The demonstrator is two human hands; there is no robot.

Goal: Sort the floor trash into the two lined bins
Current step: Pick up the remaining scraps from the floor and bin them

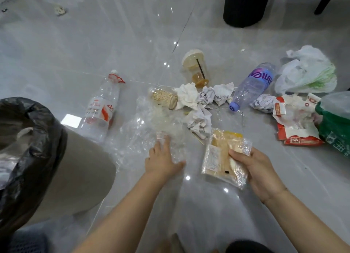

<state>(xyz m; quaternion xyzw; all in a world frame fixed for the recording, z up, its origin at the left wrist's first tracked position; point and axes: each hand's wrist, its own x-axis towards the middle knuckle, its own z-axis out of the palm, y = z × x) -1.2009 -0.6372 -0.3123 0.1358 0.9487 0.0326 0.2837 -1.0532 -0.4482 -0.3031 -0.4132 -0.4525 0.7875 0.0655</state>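
Floor [75, 44]: grey glossy tile; trash scattered across the middle and right.
Lined bin [79, 169]: near left, beige wall, black liner [37, 123] folded over the rim; pale scraps inside, contents otherwise unclear.
Black bin [246, 6]: far, top of view, ribbed wall; interior out of sight.
White bag [306, 72]: far right, crumpled, green print; contents hidden.
Green bag [335, 123]: right edge, clear film on top; contents cannot be told.
Red carton [295, 127]: torn open, just left of the green bag, white paper lying in it.
Red-label bottle [100, 108]: on its side beside the lined bin, cap on, looks empty.
Purple-label bottle [253, 84]: on its side, blue cap toward camera, looks empty.
Cup [197, 69]: lid and black straw, amber remnant at the bottom.
Jar [164, 99]: clear, on its side, pale grains inside.
Crumpled papers [200, 101]: clustered between jar and purple-label bottle.
Clear film [151, 135]: loose sheet on the floor below the jar.
Wrapped sandwich [221, 156]: clear wrap, bread inside, held above the floor.
Right hand [259, 169]: grips the sandwich by its right edge, thumb on top.
Left hand [162, 158]: fingers spread and fairly straight, resting on the clear film.
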